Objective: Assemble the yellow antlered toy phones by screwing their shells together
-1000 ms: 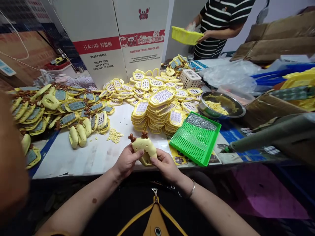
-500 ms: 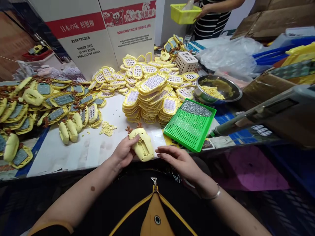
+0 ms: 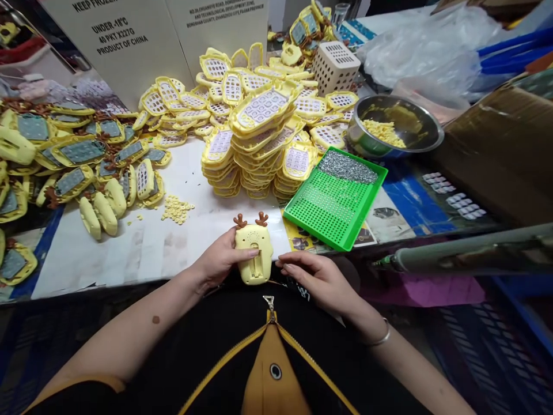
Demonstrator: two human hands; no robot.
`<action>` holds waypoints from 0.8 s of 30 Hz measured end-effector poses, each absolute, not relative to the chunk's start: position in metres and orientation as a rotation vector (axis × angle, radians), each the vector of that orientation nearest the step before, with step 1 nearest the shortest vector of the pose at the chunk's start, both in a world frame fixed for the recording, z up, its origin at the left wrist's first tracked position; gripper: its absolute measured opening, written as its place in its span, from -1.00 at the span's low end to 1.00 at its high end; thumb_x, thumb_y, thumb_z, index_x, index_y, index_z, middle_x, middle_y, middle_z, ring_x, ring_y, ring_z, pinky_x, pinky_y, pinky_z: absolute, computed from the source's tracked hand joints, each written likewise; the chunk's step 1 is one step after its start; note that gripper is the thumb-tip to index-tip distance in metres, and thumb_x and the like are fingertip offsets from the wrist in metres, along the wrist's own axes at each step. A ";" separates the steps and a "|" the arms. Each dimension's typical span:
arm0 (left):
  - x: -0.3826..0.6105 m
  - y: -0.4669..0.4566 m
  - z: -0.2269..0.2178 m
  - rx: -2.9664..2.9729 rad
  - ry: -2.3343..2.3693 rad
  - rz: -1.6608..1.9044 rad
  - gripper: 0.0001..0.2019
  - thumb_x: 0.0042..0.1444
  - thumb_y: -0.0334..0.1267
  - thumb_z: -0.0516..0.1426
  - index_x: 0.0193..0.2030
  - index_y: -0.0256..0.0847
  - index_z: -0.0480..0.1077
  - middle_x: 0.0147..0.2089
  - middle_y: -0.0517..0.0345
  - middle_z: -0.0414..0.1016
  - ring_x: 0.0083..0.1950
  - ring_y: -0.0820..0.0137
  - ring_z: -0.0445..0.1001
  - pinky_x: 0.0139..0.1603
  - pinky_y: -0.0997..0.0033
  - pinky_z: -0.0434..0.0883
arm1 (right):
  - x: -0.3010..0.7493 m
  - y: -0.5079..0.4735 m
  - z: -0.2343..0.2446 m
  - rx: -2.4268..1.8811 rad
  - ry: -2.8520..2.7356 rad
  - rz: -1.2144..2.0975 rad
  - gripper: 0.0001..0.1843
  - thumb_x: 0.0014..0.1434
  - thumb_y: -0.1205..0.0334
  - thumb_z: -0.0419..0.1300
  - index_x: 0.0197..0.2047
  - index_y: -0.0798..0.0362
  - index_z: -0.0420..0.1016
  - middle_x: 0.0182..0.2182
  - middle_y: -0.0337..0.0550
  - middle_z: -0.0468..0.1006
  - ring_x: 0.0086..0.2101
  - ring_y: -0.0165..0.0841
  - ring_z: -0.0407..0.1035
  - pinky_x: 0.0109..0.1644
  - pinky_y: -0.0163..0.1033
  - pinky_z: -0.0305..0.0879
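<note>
My left hand (image 3: 218, 259) grips a yellow toy phone shell (image 3: 254, 251) with two brown antlers, back side up, at the table's near edge. Its thumb lies across the shell's back. My right hand (image 3: 317, 276) rests just right of the shell with fingers curled loosely and stretched toward it, holding nothing that I can see. A green perforated tray (image 3: 334, 199) with small screws at its far end sits to the right of the shell.
Stacks of yellow keypad fronts (image 3: 259, 144) fill the middle of the table. Shells with circuit boards (image 3: 73, 155) lie at the left, small yellow buttons (image 3: 175, 208) loose near them. A steel bowl (image 3: 395, 134) of yellow parts stands right; a grey-green tool (image 3: 466, 253) hangs at lower right.
My right hand let go of the shell and drew back to its right. My left hand turned the shell upright, back side up. The view tilted down, and the other person left the frame.
</note>
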State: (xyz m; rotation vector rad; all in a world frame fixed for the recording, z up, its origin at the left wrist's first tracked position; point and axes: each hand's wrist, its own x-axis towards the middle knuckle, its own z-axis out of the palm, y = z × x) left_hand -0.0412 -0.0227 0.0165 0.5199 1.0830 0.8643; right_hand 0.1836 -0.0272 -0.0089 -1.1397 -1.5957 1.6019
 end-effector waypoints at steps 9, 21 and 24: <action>-0.045 -0.015 0.013 0.470 1.088 0.827 -0.48 -0.21 -0.38 0.41 -0.05 -0.28 0.42 -0.20 0.02 0.58 -0.20 0.23 0.54 -0.12 0.18 0.47 | 0.178 -0.018 -0.016 -1.136 -1.622 1.629 -0.65 0.20 -0.06 0.20 -0.12 0.00 0.59 -0.19 -0.05 0.66 -0.19 -0.21 0.53 -0.08 -0.06 0.50; -0.051 -0.012 0.016 0.347 1.077 0.910 -0.47 -0.17 -0.39 0.39 -0.01 -0.23 0.38 -0.20 0.04 0.59 -0.24 0.23 0.56 -0.18 0.20 0.50 | 0.152 0.002 -0.021 -1.091 -1.452 1.928 -0.33 0.12 0.01 0.31 0.23 0.03 0.25 -0.07 0.01 0.53 -0.32 -0.40 0.50 -0.28 -0.24 0.54; -0.053 -0.009 0.013 0.307 1.055 0.993 -0.59 -0.12 -0.36 0.38 -0.11 -0.27 0.41 -0.25 0.05 0.58 -0.28 0.29 0.54 -0.15 0.23 0.48 | 0.142 0.005 -0.021 -1.016 -1.286 2.236 -0.29 0.10 -0.01 0.33 0.24 0.03 0.24 -0.20 -0.08 0.59 -0.33 -0.39 0.52 -0.31 -0.27 0.54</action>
